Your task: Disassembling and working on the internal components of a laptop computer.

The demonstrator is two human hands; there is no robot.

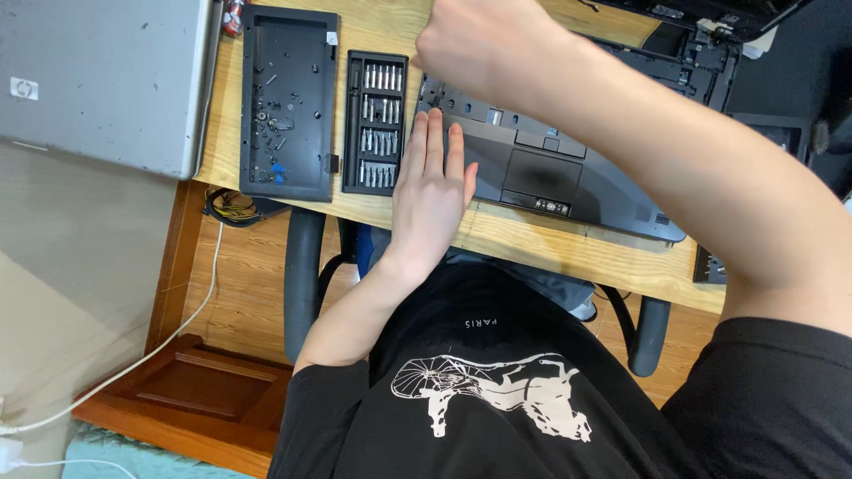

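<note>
My left hand (432, 191) lies flat, palm down, on the near left corner of a black laptop base (568, 177) with its keyboard removed. Its fingers are straight and hold nothing. My right hand (475, 44) is raised over the far left part of the base, curled into a fist seen from the back. Whatever may be inside the fist is hidden. Just left of my left hand lies an open black case of screwdriver bits (376, 122).
A black cover panel (288, 102) holding loose screws lies left of the bit case on the wooden desk (568, 253). A closed silver laptop (98, 80) overhangs the desk's left end. More black laptop parts (763, 133) sit right. Chair armrests (303, 275) and a white cable (177, 328) are below.
</note>
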